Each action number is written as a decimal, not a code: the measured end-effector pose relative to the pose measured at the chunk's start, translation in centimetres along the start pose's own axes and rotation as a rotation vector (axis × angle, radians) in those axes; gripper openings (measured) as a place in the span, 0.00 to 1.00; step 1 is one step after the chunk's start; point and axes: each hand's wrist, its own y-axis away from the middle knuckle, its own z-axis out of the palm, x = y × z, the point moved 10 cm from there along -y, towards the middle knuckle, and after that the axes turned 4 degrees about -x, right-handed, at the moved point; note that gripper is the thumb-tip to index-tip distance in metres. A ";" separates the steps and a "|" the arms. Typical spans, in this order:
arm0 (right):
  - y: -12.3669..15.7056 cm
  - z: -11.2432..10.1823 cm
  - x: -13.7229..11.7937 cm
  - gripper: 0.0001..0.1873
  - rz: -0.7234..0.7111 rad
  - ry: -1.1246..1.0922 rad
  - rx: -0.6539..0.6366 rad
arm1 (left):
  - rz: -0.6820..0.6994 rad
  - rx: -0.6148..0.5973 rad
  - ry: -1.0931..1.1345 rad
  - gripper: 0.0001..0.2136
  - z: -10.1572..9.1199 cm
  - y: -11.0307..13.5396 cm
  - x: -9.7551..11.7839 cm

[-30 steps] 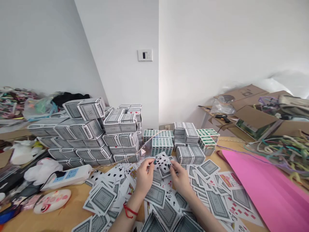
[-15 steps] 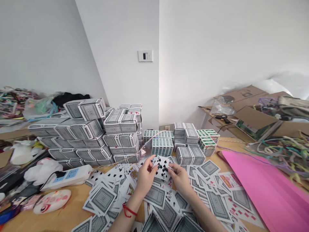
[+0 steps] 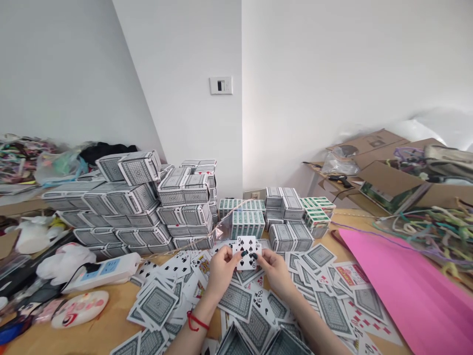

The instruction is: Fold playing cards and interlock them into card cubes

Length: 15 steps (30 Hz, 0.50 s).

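Note:
A nine of spades playing card is held upright, face toward me, between my two hands. My left hand pinches its left side, thumb across the face. My right hand pinches the right side the same way. Another card's edge with an 8 shows just behind it on the right. Below my hands lie scattered playing cards, some face up, some back up. Close to me, at the bottom edge, stand open boxes made of folded cards, only partly in view.
Stacked blocks of folded cards rise at the left back; smaller stacks and green-white card boxes stand behind my hands. A power strip and mouse lie left. Pink paper and a carton are on the right.
The nine of spades has turned from a tilt to upright. Both hands have shifted slightly, and an 8 card now peeks out behind it on the right.

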 end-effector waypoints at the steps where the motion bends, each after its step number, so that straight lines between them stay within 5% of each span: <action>1: 0.0 0.1 0.0 0.17 0.002 -0.021 -0.012 | 0.012 0.000 -0.007 0.15 0.0 -0.1 0.1; 15: 0.2 0.4 -0.4 0.22 0.050 -0.083 -0.048 | 0.044 -0.049 -0.071 0.12 0.2 0.1 0.7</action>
